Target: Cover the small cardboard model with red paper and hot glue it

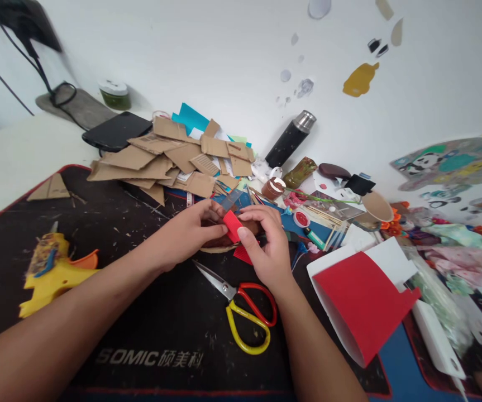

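In the head view, both hands meet near the middle over the black mat (152,312), holding a small red piece (233,228). It is bright and plain, longer than wide, and tilted, with its upper face showing between the thumbs. The left hand (186,235) pinches its left edge between thumb and curled fingers, nearly closed. The right hand (268,243) has its thumb against the piece's right side and its fingers bent over the top (what they do behind it I cannot tell). Just below, partly under the right hand, lies a ridged red scrap (243,254), and a brown round thing (218,242) shows behind the hands.

Scissors (231,293) with one red and one yellow handle lie nearer the wearer, blades parted slightly. A yellow glue gun (54,273) lies to the left, partly behind the left forearm; a curved red sheet (362,301), white underneath, is to the right. The mat is flecked with crumbs. Beyond it, cardboard (152,159) is heaped on the pale table (10,142), and a dark flask (289,139) stands near the white wall (203,50), which carries marks and stickers.
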`<control>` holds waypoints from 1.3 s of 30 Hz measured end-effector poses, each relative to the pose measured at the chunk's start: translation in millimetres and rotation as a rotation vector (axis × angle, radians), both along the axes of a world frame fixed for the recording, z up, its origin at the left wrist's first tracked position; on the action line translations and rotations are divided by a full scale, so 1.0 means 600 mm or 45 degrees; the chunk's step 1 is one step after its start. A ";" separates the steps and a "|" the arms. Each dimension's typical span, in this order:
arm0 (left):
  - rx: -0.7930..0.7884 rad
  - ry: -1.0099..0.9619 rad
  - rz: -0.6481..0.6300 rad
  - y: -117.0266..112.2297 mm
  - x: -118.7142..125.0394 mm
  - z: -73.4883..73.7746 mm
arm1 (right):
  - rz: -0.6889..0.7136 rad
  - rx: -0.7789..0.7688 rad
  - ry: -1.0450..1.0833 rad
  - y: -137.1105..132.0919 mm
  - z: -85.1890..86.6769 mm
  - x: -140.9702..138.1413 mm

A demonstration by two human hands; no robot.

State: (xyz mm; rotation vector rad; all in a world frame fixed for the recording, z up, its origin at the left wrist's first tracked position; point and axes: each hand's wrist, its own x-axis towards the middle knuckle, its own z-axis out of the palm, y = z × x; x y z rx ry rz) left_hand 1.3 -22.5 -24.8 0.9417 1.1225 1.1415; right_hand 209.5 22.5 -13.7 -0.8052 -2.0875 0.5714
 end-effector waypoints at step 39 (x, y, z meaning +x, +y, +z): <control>0.283 0.435 -0.077 -0.004 -0.018 0.007 | 0.196 0.062 -0.236 0.011 -0.003 0.012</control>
